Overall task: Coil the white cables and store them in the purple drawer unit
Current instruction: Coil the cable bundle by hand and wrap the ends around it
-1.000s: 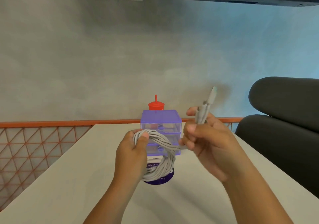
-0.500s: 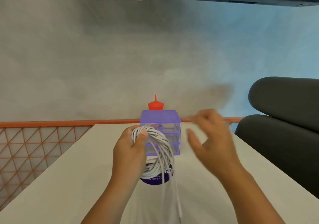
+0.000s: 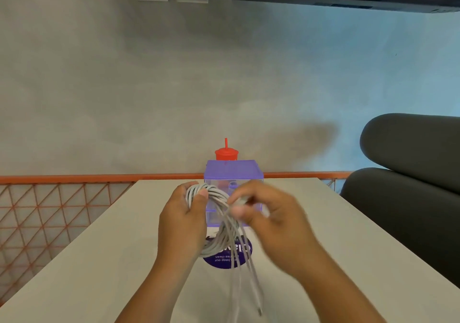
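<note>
Curling the fingers [image 3: 200,195] of the left hand [image 3: 181,220] round the top of the white cables [image 3: 219,238], thumb pressing the bundle. Pinching strands at the coil's right side with the blurred right hand [image 3: 271,213]. Holding the coil over the bench [image 3: 99,260], just in front of the purple drawer unit [image 3: 232,170], loose ends dangling below.

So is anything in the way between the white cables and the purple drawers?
Nothing visible. The white cable coil, gripped by the left hand, hangs in front of the purple drawer unit, with only a flat purple sticker on the table below. No drawer looks pulled out yet, though.
</note>
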